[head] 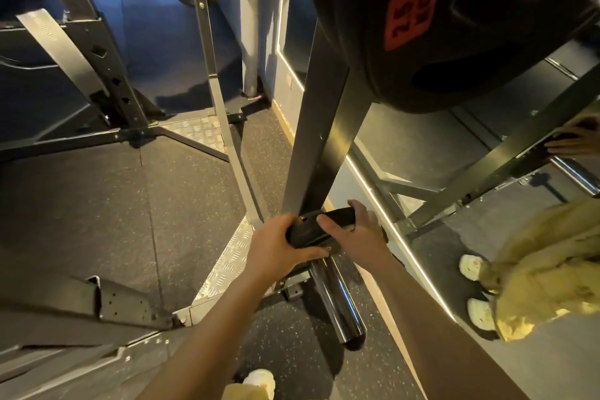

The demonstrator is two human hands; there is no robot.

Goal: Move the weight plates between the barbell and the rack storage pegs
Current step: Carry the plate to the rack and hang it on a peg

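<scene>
You have a small black weight plate (316,229) gripped in both hands low on the rack upright (319,140), right at the root of the chrome storage peg (336,299) that juts from the upright toward you. Your left hand (276,248) wraps the plate's near-left rim, thumb across its face and fingers curled under; your right hand (355,232) clamps the far-right rim, fingers hooked over the top edge. Neither hand is loose.

By my reading, you are either seating this plate against the upright or starting to draw it off the peg; one frame cannot settle which. I also cannot tell whether the bore is on the peg, since your hands cover the centre.

If it is coming off, keep the plate square to the peg and slide it straight along the shaft toward you, because a tilted bore will bind on smooth steel. If it is going on, press it flush to the upright.

The plate looks matte and rubbery, a thin disc with a rounded rim. The peg is a polished cylinder with a blunt end. The upright is dark painted box steel. Above the peg on that upright hangs a big black 25 kg plate (454,19) with a red label. Below the peg lies speckled rubber floor (81,204) and ribbed tread plate (227,265).
</scene>
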